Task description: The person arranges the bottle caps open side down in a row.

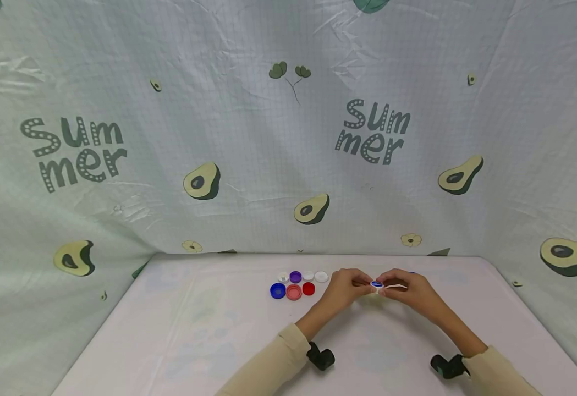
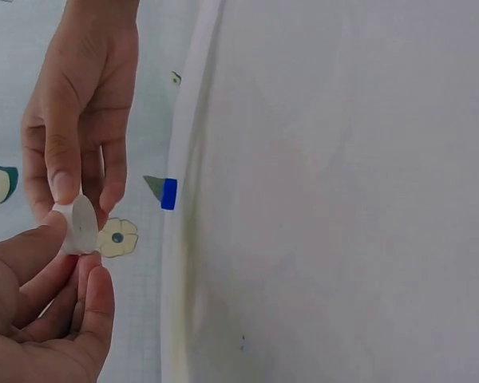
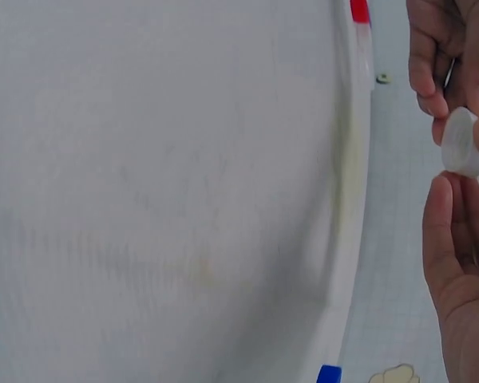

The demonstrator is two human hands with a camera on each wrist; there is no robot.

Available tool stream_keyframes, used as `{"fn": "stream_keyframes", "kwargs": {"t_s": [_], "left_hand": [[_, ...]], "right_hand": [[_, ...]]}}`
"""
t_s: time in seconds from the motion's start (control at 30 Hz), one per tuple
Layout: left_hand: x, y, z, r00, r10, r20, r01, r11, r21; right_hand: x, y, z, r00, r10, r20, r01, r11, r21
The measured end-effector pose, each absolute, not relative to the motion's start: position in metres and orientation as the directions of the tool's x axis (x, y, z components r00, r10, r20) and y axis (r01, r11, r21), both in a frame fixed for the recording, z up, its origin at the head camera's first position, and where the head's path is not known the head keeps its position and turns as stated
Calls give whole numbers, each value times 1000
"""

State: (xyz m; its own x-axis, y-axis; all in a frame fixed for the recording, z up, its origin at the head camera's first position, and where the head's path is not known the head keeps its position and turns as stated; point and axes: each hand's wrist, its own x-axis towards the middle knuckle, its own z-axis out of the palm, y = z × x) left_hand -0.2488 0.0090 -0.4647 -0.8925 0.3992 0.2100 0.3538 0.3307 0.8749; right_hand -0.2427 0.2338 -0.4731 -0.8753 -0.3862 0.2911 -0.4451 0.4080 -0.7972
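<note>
Between both hands, above the table, is a small white bottle cap [image 1: 377,285] with a blue mark on its top. My left hand [image 1: 341,289] pinches one side of it with thumb and fingers, while my right hand [image 1: 413,290] pinches the other. In the left wrist view the cap [image 2: 81,226] stands on edge, its plain white face towards the table. The right wrist view shows the cap's hollow side [image 3: 461,144]. Left of my left hand lie caps in two rows: purple [image 1: 295,276] and white [image 1: 320,276] behind, blue [image 1: 278,290], pinkish-red [image 1: 294,292] and red [image 1: 308,289] in front.
A separate blue cap [image 2: 168,194] lies near the table's far edge, mostly hidden behind my right hand in the head view. The white-covered table [image 1: 209,330] meets a hanging sheet [image 1: 248,165] printed with avocados. Black wrist mounts [image 1: 322,357] sit under both forearms.
</note>
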Motion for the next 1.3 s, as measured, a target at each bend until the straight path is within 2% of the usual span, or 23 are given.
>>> {"fn": "stream_keyframes", "kwargs": {"t_s": [0.3,0.83,1.3], "left_hand": [[-245,-5,-462,-910,352,218,340,333,880],[-244,-10,-463,-931,298,209,302,311,901],[-242,-20,-461,-918,280,280,348,232,908]], "right_hand": [[-239,216,-474,-816,-388,429,-553,308,-774],[-238,210,-477,-761,-380,527,-645,353,-677],[-240,198,-478,-832,-299,467,-547,303,-781]]}}
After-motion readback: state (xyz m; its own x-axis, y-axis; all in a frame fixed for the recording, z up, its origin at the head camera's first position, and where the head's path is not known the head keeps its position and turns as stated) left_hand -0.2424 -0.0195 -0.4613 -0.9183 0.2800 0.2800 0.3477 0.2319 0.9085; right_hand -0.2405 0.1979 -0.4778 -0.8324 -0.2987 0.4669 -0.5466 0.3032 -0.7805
